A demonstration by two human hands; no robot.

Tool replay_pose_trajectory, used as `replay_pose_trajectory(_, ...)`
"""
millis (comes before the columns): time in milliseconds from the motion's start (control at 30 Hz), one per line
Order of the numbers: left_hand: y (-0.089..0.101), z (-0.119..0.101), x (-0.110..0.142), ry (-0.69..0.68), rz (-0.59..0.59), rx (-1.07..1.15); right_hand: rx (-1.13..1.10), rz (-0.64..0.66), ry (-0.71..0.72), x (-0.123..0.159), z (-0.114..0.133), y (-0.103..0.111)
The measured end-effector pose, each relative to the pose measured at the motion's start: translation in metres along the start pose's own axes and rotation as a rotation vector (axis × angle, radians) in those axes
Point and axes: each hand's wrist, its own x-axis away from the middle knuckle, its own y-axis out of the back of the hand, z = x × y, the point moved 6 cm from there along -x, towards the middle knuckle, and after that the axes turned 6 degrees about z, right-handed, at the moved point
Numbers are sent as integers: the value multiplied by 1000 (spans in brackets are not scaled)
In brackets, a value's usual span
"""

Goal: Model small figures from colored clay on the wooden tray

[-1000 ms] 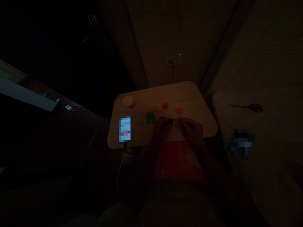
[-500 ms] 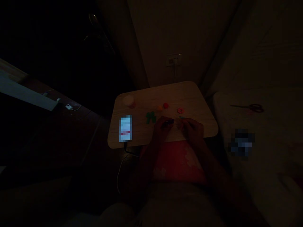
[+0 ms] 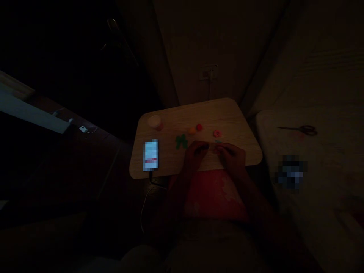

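Note:
The scene is very dim. My left hand is closed over the near side of the small table, its fingertips pinching a small dark piece whose kind I cannot make out. Just to its right is my right hand, also closed, the fingers bent together. A slim light-blue tip shows at its fingertips, and the rest of that item is hidden. Beyond the hands lie a pink flower-shaped ring, a red lump and an orange lump. Left of my left hand are green leaf-like pieces.
On the wooden tabletop stand a lidded tub at back left and a lit phone with a cable. Scissors and a blurred dark item lie on the pale surface at right. A wall socket is behind.
Both hands stay almost in place with slight finger movement. The dark piece at my left fingertips shows less than before. The things on the table have not moved.

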Motion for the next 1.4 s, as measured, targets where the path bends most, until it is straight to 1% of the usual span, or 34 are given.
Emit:
replay_pose_trajectory(133, -2, 4, 1, 27, 20, 13, -72, -26, -55, 0, -6, 1)
replay_pose_trajectory(233, -2, 6, 3, 55, 27, 29, -103, -31, -68, -1, -8, 0)
replay_pose_trajectory(433, -3, 11, 3, 126, 16, 114, -25, 13, -44, 1, 4, -1)
replay_pose_trajectory(567, -3, 15, 3, 138, 13, 124, -8, 11, -68, 3, 4, 0)
replay_pose_trajectory(633, -3, 15, 3, 137, 16, 125, 23, 14, -40, 2, 5, 1)
replay_pose_trajectory(767, -3, 12, 3, 128, 24, 87, 116, 38, 117, -1, 12, 2)
replay_pose_trajectory(833, -2, 10, 2, 114, 30, 59, 104, 50, 152, -2, 12, 2)
replay_pose_trajectory(900, -2, 8, 2, 97, 29, 34, 42, 52, 121, -2, 6, 1)
replay_pose_trajectory(1000, -1, 6, 1, 42, 25, 8, -91, -4, 23, -1, -6, 1)
replay_pose_trajectory(1100, 0, 4, 0, -21, 21, -31, -104, -3, -5, 0, -10, 0)
replay_pose_trajectory(1167, 2, 3, 0, -38, 4, -59, -47, 18, 22, 0, -6, 0)
replay_pose_trajectory(1200, 2, 3, 0, -40, -2, -66, -17, 21, 51, -1, -2, 1)
replay_pose_trajectory(1267, 2, 2, 0, -36, 2, -72, 55, 69, 136, 0, 7, 0)
replay_pose_trajectory(1333, 0, 1, 1, -22, 17, -73, 62, 99, 182, 0, 12, 0)
replay_pose_trajectory(1400, -1, 2, 1, -7, 23, -75, 53, 125, 194, 0, 14, -2)
